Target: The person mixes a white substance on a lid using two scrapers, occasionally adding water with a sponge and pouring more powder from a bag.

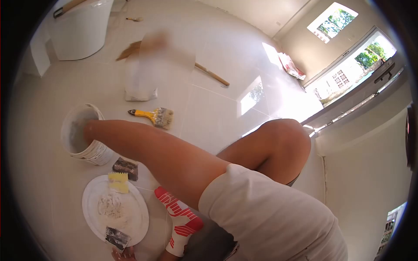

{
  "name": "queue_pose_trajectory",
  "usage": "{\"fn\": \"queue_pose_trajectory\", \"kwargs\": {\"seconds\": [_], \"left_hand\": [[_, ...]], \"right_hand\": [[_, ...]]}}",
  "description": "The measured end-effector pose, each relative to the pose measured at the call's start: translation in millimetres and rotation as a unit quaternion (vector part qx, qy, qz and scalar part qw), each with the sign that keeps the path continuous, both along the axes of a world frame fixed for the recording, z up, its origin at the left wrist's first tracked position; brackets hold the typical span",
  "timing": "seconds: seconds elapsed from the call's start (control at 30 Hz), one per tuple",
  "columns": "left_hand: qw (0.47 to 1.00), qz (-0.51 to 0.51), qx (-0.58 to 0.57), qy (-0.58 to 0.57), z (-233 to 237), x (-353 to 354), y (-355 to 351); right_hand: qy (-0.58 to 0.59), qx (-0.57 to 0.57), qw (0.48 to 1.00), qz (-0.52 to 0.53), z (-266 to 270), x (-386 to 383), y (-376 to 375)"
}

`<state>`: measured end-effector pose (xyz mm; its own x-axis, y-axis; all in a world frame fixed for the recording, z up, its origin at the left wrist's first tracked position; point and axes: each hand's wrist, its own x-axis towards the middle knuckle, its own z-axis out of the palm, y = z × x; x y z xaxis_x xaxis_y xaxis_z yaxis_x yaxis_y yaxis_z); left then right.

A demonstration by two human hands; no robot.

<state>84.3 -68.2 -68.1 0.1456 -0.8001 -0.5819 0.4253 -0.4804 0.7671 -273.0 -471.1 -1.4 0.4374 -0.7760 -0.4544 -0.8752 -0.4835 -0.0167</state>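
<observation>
Right hand [89,129] is sunk inside the bucket [95,153]; I cannot tell its grip. Pressing the rim could tip it over the floor [209,108].

Bright daylight comes in through two glazed window openings [368,54] at one and two o'clock, both blown out to white around the green outside. The glossy white tiled floor [209,108] throws back hard glare patches toward two o'clock. Shadows are soft, and the inside of the white plastic bucket [80,130] at nine o'clock is dim. A pale bag-like shape [148,74] at twelve o'clock is smeared by blur. Fisheye distortion curves the edges, which are ringed by a black vignette.
</observation>
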Motion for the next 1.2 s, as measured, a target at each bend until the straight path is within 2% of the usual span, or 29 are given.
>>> {"fn": "queue_pose_trajectory", "kwargs": {"seconds": [0.03,0.1,0.13,0.17,0.23,0.27,0.33,0.37,0.43,0.47,0.53,0.57,0.63,0.67,0.73,0.8,0.83,0.87,0.93,0.97,1.0,1.03,1.07,1.2], "left_hand": [[1.000,-0.008,0.002,0.002,28.3,-4.0,3.2],[0.983,-0.038,-0.082,-0.158,65.7,-30.2,-1.5],[0.983,-0.043,-0.100,-0.145,53.8,-19.5,-0.6],[0.984,-0.048,-0.096,-0.144,61.5,-23.0,-3.4],[0.997,-0.013,-0.003,-0.080,82.5,-32.5,-12.3],[0.997,-0.013,-0.002,-0.080,79.2,-27.1,-15.5],[0.988,-0.033,0.094,-0.118,66.3,-11.7,-26.7],[0.988,-0.033,0.094,-0.119,70.3,-11.2,-34.9],[0.916,-0.175,0.163,-0.322,82.7,-13.6,-53.3],[0.916,-0.174,0.163,-0.322,72.5,1.8,-60.7],[0.883,-0.274,0.155,-0.347,44.8,39.9,-72.5],[0.885,-0.272,0.156,-0.345,48.3,35.0,-70.1],[0.924,-0.124,0.091,-0.349,50.1,22.0,-65.7],[0.925,-0.120,0.092,-0.348,41.3,27.6,-64.4],[0.933,-0.204,-0.004,-0.298,23.1,48.9,-59.9],[0.901,-0.267,0.040,-0.340,53.2,36.8,-63.6],[0.916,-0.205,-0.013,-0.344,57.0,25.8,-60.0],[0.907,-0.262,-0.034,-0.327,77.6,21.0,-63.2],[0.923,-0.238,-0.013,-0.303,105.8,4.8,-64.2],[0.927,-0.239,-0.025,-0.290,110.6,3.5,-64.2],[0.937,-0.218,-0.010,-0.273,116.2,-1.3,-65.1],[0.935,-0.224,-0.001,-0.274,105.7,8.9,-63.3],[0.947,-0.211,0.007,-0.244,106.6,6.4,-63.1],[0.950,-0.198,0.033,-0.240,112.5,5.3,-61.2]], "right_hand": [[-0.005,0.001,1.000,-0.001,15.1,13.9,1.9],[-0.010,0.017,1.000,-0.005,7.0,17.3,-3.1],[-0.015,0.023,1.000,-0.008,5.4,17.0,-2.7],[-0.019,0.029,0.999,-0.009,4.4,17.2,-4.0],[-0.022,0.037,0.999,-0.012,4.8,16.9,-5.0],[-0.025,0.040,0.999,-0.011,4.3,16.5,-5.9],[-0.028,0.044,0.999,-0.013,4.8,16.5,-7.7],[-0.029,0.044,0.999,-0.012,4.9,16.5,-7.7],[-0.032,0.048,0.998,-0.017,9.1,13.3,-7.0],[-0.033,0.051,0.998,-0.019,9.9,13.3,-6.8],[-0.033,0.054,0.998,-0.020,13.5,14.7,-5.7],[-0.033,0.057,0.998,-0.021,15.2,14.4,-4.5],[-0.032,0.062,0.997,-0.026,20.6,9.9,-2.9],[-0.033,0.064,0.997,-0.028,23.3,8.5,-2.0],[-0.035,0.069,0.997,-0.031,31.3,5.1,1.3],[-0.049,0.076,0.995,-0.033,43.1,-3.4,6.4],[-0.060,0.085,0.994,-0.028,47.0,-1.8,8.9],[-0.073,0.096,0.992,-0.021,59.5,-5.1,13.9],[-0.097,0.119,0.988,-0.013,70.8,-8.7,16.9],[-0.159,0.077,0.984,-0.022,76.6,-15.1,18.7],[-0.143,0.057,0.987,0.050,56.1,-21.2,-3.3],[-0.249,0.127,0.951,-0.130,88.9,-15.8,28.3],[-0.244,0.087,0.954,-0.154,89.1,-12.1,29.4],[-0.243,0.142,0.943,-0.179,91.3,-26.5,20.9]]}}
